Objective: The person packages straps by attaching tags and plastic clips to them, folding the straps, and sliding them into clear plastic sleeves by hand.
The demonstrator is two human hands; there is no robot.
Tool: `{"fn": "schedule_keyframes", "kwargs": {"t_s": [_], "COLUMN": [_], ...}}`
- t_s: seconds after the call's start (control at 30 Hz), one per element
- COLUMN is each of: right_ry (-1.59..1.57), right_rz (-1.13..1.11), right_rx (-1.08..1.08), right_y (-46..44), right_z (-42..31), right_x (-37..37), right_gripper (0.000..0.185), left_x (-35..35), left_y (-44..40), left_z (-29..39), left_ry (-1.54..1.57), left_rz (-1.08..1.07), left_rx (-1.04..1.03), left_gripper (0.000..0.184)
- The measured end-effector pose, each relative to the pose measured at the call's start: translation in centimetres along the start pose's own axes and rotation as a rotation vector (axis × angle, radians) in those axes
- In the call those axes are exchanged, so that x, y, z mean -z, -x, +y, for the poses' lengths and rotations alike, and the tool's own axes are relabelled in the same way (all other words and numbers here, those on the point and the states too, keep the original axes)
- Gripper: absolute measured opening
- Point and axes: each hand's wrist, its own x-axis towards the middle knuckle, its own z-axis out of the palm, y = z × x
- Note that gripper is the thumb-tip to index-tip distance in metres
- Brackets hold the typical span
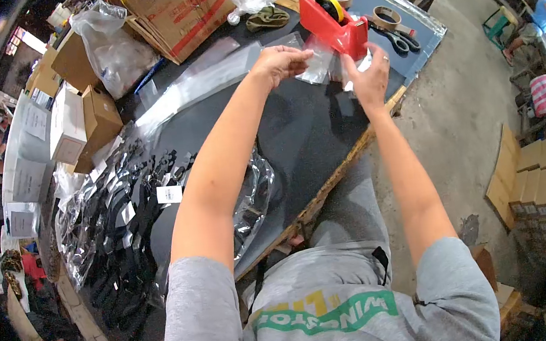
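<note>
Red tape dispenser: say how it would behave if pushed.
The red tape dispenser looks stiff, its walls holding a firm shape. Its long, blocky body suggests sliding rather than tipping. The yellow ring between its sides would probably ride along.

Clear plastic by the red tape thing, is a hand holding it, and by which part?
Can't tell: the left hand and right hand are near the clear plastic, but any grip is unclear.

Red tape dispenser (343, 32), clear plastic (317, 63) just beside
</note>
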Motion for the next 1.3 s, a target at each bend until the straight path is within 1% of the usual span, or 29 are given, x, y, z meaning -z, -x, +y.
{"fn": "schedule_keyframes", "kwargs": {"t_s": [0.07,0.1,0.13,0.2,0.23,0.27,0.33,0.37,0.43,0.47,0.53,0.57,0.6,0.63,0.67,0.7,0.73,0.77,0.8,0.83,0.87,0.97,1.0,1.03,1.13,1.2,1.23,1.27,1.3], "right_ry": [0.312,0.413,0.413,0.085,0.017,0.015,-0.061,-0.038,0.004,0.047,0.041,0.018,-0.004,0.058,0.116,0.149,0.181,0.181,0.18,0.197,0.213,0.156,0.144,0.2,0.22,0.145,0.072,-0.001,-0.035], "right_rz": [0.499,0.468,0.474,0.324,0.236,0.236,0.207,0.211,0.168,0.123,0.154,0.106,0.058,0.01,-0.014,-0.09,-0.167,-0.142,-0.139,-0.189,-0.239,-0.28,-0.3,-0.275,-0.267,-0.33,-0.325,-0.318,-0.291], "right_rx": [0.141,0.026,0.025,0.06,0.103,0.104,0.033,0.01,0.062,0.11,0.133,0.157,0.181,0.154,0.134,0.106,0.078,0.076,0.071,0.08,0.088,0.11,0.133,0.125,0.193,0.164,-0.005,-0.173,-0.113], "right_y": [-1.5,-2.4,-3.7,-5.7,-6.3,-6.6,-7.0,-7.3,-8.3,-8.9,-10.7,-11.9,-12.6,-13.1,-14.0,-14.9,-15.7,-16.8,-17.7,-18.5,-19.1,-19.8,-19.8,-20.6,-21.0,-19.6,-19.0,-18.8,-18.7], "right_z": [1.1,0.9,1.6,2.2,2.1,1.9,2.0,2.1,2.7,3.0,3.8,4.2,4.5,3.2,2.6,1.3,0.8,1.3,1.3,1.1,1.0,0.2,0.0,0.6,0.6,-2.0,-3.2,-3.7,-3.6], "right_x": [-2.1,-2.5,-2.7,-2.7,-2.0,-1.8,-1.6,-1.4,-0.6,-0.3,0.0,0.2,0.6,1.6,2.2,3.1,3.8,3.6,3.9,4.2,4.3,4.7,4.9,4.3,4.1,6.0,6.6,6.8,6.8], "right_gripper": [0.09,0.11,0.11,0.106,0.102,0.102,0.095,0.083,0.078,0.073,0.067,0.066,0.066,0.067,0.062,0.059,0.056,0.047,0.047,0.046,0.045,0.043,0.044,0.044,0.042,0.043,0.042,0.045,0.046], "left_x": [-0.4,-0.6,-0.8,-0.6,-0.4,-0.2,0.2,0.2,0.3,0.2,-0.5,-0.9,-1.5,-2.3,-3.0,-3.2,-4.1,-5.1,-6.2,-7.1,-7.8,-8.6,-7.8,-7.1,-6.9,-5.3,-5.8,-6.1,-6.6], "left_y": [0.1,0.1,-0.1,0.0,0.1,0.2,0.3,0.1,-0.8,-1.2,-2.0,-3.0,-4.1,-5.3,-6.5,-8.2,-7.9,-7.7,-7.3,-7.3,-7.2,-9.4,-11.4,-12.2,-13.6,-15.4,-13.7,-13.2,-12.8], "left_z": [0.2,0.7,1.1,1.4,1.3,1.2,0.6,0.4,-0.2,-0.8,-2.0,-2.0,-2.0,-2.2,-2.2,-2.7,-2.3,-1.9,-1.1,-0.3,0.4,1.1,1.1,1.7,1.5,1.4,1.9,1.8,1.8], "left_ry": [0.009,0.018,0.028,0.01,-0.027,-0.062,-0.106,-0.291,-0.672,-0.674,-1.322,-1.153,-1.155,-1.081,-1.006,-1.104,-1.105,-1.227,-1.348,-1.309,-1.315,-1.293,-1.3,-1.251,-1.255,-1.238,-1.236,-1.239,-1.273], "left_rz": [0.003,0.007,0.01,-0.013,-0.011,-0.008,0.0,0.028,0.097,0.093,0.436,0.365,0.358,0.312,0.267,0.244,0.24,0.316,0.393,0.44,0.433,0.591,0.586,0.442,0.443,0.118,0.15,0.149,0.261], "left_rx": [0.016,0.019,0.023,0.032,0.039,0.047,0.032,0.016,-0.023,-0.022,-0.753,-0.77,-0.773,-0.689,-0.605,-0.512,-0.512,-0.421,-0.328,-0.188,-0.187,0.156,0.157,0.275,0.378,0.377,0.276,0.279,0.208], "left_gripper": [0.023,0.021,0.019,0.018,0.018,0.019,0.022,0.021,0.026,0.026,0.034,0.039,0.039,0.041,0.043,0.057,0.057,0.065,0.072,0.087,0.087,0.091,0.091,0.102,0.096,0.066,0.045,0.045,0.045]}}
